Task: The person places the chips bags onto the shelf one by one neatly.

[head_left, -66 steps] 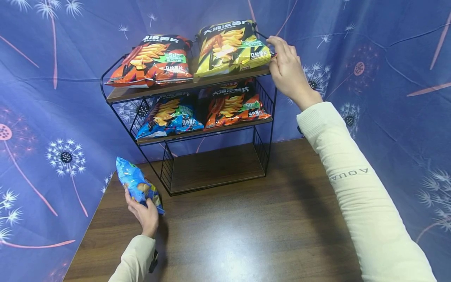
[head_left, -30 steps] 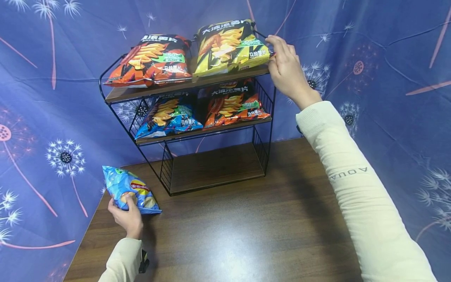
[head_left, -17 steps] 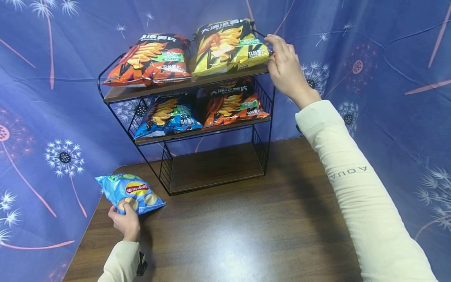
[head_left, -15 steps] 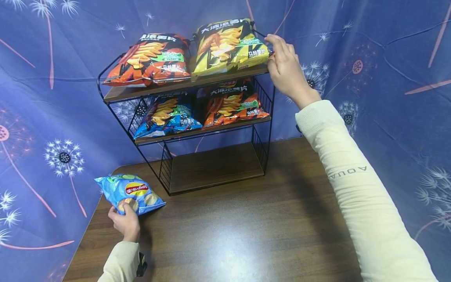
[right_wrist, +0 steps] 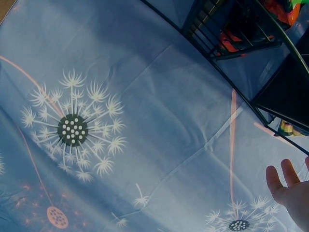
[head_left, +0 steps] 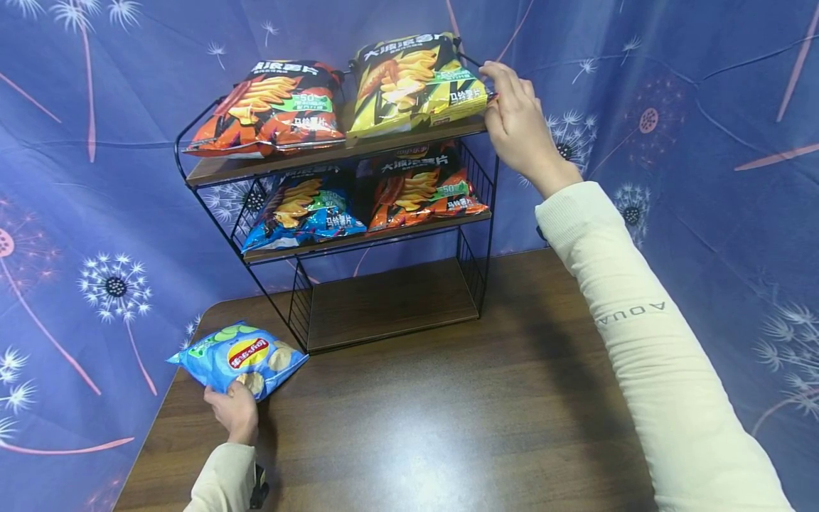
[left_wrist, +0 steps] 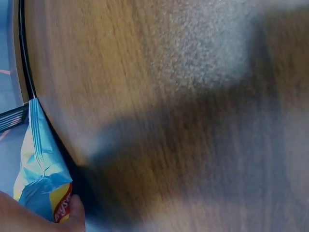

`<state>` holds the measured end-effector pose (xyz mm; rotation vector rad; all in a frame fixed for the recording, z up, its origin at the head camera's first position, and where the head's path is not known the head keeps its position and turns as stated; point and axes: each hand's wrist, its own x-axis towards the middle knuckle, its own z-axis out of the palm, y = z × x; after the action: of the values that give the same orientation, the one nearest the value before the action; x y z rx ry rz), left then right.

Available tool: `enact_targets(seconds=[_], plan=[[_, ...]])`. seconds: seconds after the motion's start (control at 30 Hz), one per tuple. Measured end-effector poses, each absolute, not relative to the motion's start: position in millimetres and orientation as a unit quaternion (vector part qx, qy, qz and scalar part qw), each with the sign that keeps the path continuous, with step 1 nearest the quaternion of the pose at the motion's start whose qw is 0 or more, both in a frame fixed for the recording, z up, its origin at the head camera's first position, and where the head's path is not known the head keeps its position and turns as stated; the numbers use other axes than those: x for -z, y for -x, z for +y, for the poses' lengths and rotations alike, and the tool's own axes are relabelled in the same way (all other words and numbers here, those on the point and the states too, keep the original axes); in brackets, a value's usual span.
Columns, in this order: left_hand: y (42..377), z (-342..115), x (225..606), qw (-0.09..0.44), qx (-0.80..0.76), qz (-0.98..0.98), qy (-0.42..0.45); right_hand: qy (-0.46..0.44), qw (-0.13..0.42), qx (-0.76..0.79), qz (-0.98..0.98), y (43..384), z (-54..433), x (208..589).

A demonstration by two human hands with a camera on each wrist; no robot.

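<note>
My left hand (head_left: 235, 412) grips a blue potato chip bag (head_left: 259, 353) by its near edge, with the thumb on the printed front. The bag is tilted over the table's left side, close to the rack's lower left corner, and its round logo shows. In the left wrist view, the chip bag (left_wrist: 44, 162) stands edge-on above the thumb. At the right end of the top shelf, my right hand (head_left: 520, 124) rests by the rack's corner and the yellow chip bag (head_left: 416, 89), fingers extended. The right wrist view shows those fingertips near the black frame.
A black wire rack (head_left: 491, 235) with wooden shelves stands at the back of the table (head_left: 409, 405). Beside the yellow bag sits an orange chip bag (head_left: 281, 107). The middle shelf carries a blue chip bag (head_left: 313, 206) and another orange chip bag (head_left: 425, 192). Patterned blue cloth (head_left: 704, 178) hangs behind.
My left hand first moved left with the blue chip bag, then slightly right, turning its front upward and lowering its far end. My right hand has stayed at the rack's corner.
</note>
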<state>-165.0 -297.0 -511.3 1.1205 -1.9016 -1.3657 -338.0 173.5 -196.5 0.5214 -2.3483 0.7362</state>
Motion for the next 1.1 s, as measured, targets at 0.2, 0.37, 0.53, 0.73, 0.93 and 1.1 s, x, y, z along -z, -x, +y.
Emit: enact_targets(seconds=[0.2,0.37,0.53,0.73,0.93,1.1], plan=[[162.3,-296.2,512.9,0.247,0.506,-0.712,-0.419,-0.198,0.310,-0.280,-0.887,336.5,173.4,195.8],[161.4,-299.5,514.0,0.243,0.476,-0.740,-0.408,-0.199,0.314,-0.281,-0.885,336.2,173.3,195.5],[159.5,-309.3,512.5,0.243,0.398,-0.808,-0.360,-0.203,0.314,-0.283,-0.883,336.2,172.2,195.2],[157.4,-329.2,504.1,0.196,0.342,-0.879,-0.268,-0.205,0.316,-0.281,-0.883,336.3,171.7,194.8],[157.1,-349.7,498.3,0.105,0.252,-0.944,-0.184,-0.204,0.312,-0.280,-0.884,336.5,171.9,194.8],[156.5,-363.5,499.4,0.066,0.168,-0.979,-0.095,-0.203,0.311,-0.279,-0.886,336.1,172.4,195.6]])
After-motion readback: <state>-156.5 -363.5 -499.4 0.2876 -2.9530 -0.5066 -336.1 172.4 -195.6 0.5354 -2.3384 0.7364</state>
